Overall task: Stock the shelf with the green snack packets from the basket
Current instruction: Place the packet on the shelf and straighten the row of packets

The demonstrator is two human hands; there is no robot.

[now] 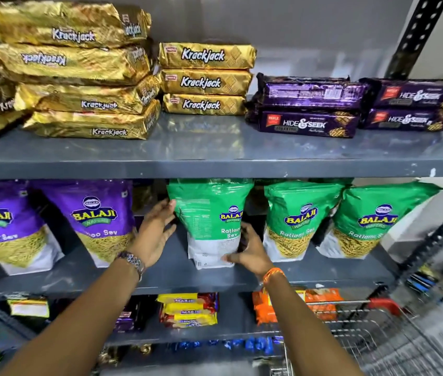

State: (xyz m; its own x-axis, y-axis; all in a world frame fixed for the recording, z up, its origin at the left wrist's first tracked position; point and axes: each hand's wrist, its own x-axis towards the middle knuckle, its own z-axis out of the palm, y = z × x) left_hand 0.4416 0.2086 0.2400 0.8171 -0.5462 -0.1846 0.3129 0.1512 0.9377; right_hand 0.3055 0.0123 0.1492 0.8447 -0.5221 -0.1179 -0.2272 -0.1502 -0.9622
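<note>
A green Balaji Ratlami Sev packet [209, 221] stands upright on the middle shelf [177, 275], turned partly sideways. My right hand [250, 253] grips its lower right corner. My left hand [155, 232] lies flat against its left edge, fingers apart. Two more green packets [299, 218] [372, 218] stand to its right on the same shelf. A wire basket with a red handle [377, 305] sits at the lower right; I cannot see what is in it.
Purple Balaji Aloo Sev packets [98, 218] stand to the left. The top shelf holds gold Krackjack [204, 80] and purple Hide & Seek packs [307, 123]. Biscuit packs [190, 310] fill the lower shelf. A perforated metal upright [415, 33] stands at the right.
</note>
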